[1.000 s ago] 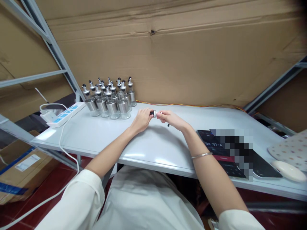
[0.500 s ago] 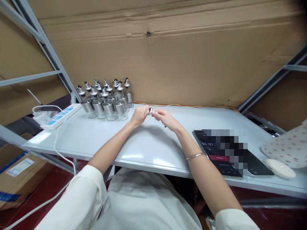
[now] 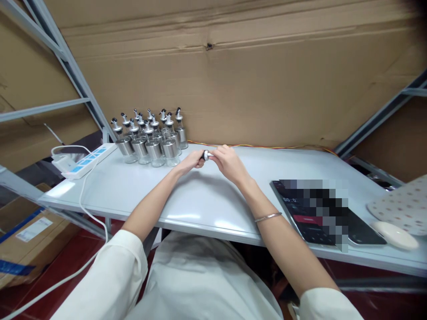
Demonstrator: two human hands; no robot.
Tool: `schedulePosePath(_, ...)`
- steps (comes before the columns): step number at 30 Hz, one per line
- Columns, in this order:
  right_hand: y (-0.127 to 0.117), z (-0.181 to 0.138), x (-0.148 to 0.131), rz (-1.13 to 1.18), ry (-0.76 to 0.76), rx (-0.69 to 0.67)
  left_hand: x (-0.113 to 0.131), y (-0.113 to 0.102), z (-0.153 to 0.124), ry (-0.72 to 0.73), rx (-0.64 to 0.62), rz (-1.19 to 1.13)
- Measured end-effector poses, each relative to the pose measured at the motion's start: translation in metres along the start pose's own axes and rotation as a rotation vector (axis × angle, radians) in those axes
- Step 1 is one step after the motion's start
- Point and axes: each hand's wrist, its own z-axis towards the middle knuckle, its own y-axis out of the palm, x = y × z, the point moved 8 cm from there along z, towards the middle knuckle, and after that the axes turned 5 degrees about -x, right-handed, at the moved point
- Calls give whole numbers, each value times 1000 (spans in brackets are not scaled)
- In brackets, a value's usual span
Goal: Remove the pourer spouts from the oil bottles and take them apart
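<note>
A small silver-and-black pour spout (image 3: 207, 154) lies sideways between my two hands, above the table. My left hand (image 3: 191, 162) is closed around its black end. My right hand (image 3: 229, 163) pinches the thin silver end, with the fingers curled over it. Left of my hands stand several glass oil bottles (image 3: 155, 152) with steel sleeves, many topped with similar silver-and-black spouts. My fingers hide part of the held spout.
A white power strip (image 3: 90, 161) with a cable lies at the table's left. Two dark phones or tablets (image 3: 302, 222), partly pixelated, lie on the right beside a cream oval object (image 3: 395, 234) and a spotted item (image 3: 405, 206). Cardboard (image 3: 233, 89) stands behind.
My left hand has shifted slightly left and down. My right hand has turned so its back faces up, and more of the spout now shows, pointing sideways between the hands.
</note>
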Motion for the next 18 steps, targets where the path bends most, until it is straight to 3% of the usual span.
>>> schedulePosePath(5,12,1,20,331,256,-74,2,-14,4,10,130,361)
schedulePosePath(10,34,-7,34,929,560,-146,28,-17,-2,277,337,826)
schedulePosePath(13,46,-13,26,1237,648,-281,37,-10,-11,416,348,975)
schedulePosePath(18,51,-23,14,1454,774,-493,43,-3,-23,581,348,1047)
